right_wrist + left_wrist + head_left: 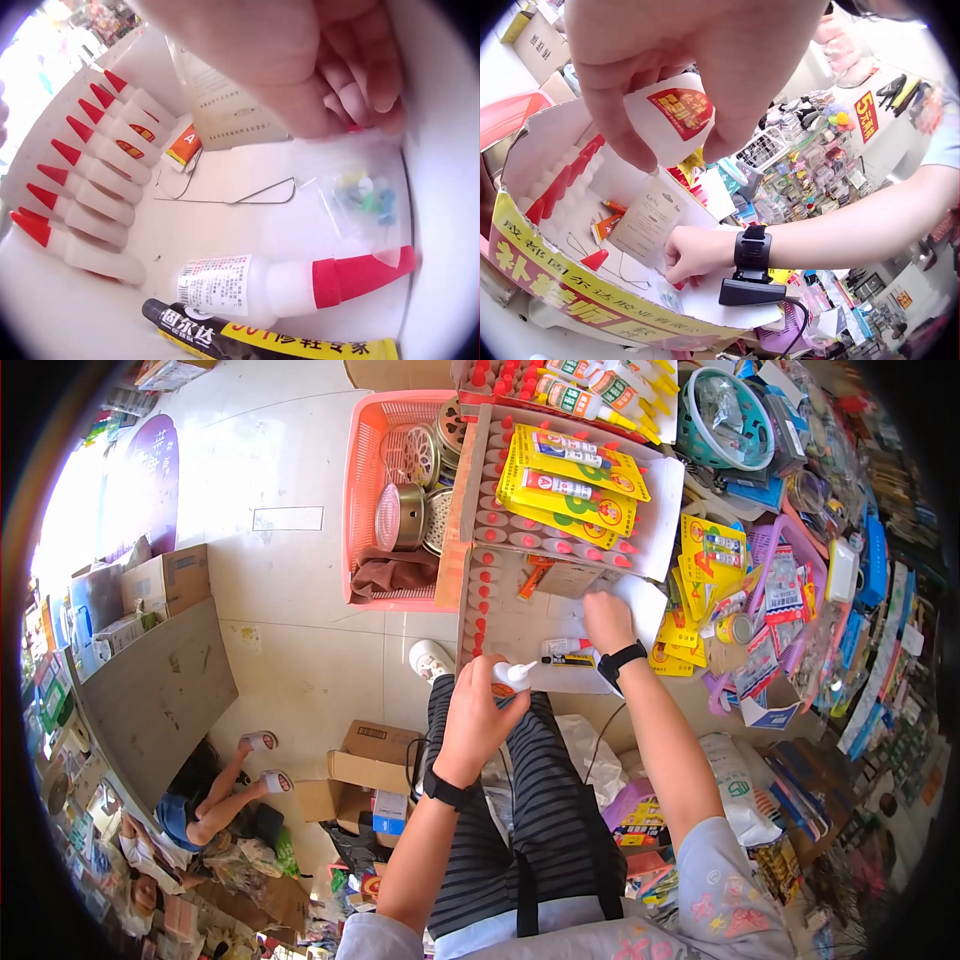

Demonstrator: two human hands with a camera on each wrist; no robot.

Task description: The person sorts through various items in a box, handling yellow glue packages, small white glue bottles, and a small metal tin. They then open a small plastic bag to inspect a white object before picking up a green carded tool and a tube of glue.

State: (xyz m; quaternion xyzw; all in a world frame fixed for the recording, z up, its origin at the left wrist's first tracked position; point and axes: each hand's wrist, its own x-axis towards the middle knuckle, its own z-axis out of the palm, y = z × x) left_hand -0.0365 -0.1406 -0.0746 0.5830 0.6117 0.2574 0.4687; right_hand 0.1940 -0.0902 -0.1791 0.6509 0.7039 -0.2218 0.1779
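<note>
The left hand (478, 720) grips a white bottle (512, 677) with a bare white nozzle and a red label (681, 112), held over the near edge of an open carton (592, 292). The right hand (610, 622) is inside that carton at its right side, fingers curled, with a bit of red at the fingertips (386, 97); what it pinches is mostly hidden. Just below this hand lies a clear bag with small coloured pieces (364, 196). A red-capped bottle (225, 286) and a black and yellow tube (262, 337) lie side by side on the carton floor.
Red-capped bottles (97, 191) line the carton's left wall. A printed card (225, 97), an orange packet (182, 148) and bent wire (262, 196) are inside. Yellow glue packs (575, 485) sit farther back. A pink basket (365, 490) stands left; cluttered goods lie right.
</note>
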